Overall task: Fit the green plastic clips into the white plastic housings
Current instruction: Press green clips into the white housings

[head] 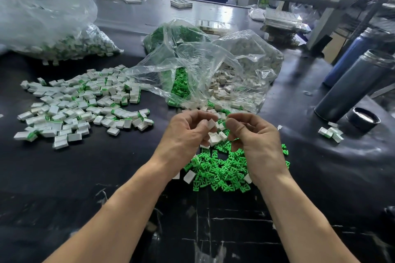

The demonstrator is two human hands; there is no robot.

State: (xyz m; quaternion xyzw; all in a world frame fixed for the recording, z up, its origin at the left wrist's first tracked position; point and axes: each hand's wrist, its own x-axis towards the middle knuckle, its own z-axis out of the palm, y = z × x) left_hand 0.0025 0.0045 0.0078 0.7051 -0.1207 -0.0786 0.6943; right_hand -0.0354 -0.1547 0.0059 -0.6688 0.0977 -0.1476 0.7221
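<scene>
Bright overhead light, glare on table, warped edges

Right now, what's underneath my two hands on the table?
A heap of loose green clips with a few white housings mixed in, on the black table. Whatever lies directly beneath the hands is covered.

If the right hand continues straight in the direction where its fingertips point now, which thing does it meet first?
Probably the white housing pinched by the left hand. The right hand, pinching a green clip, points left toward it; the gap looks small, though depth is unclear.
</scene>
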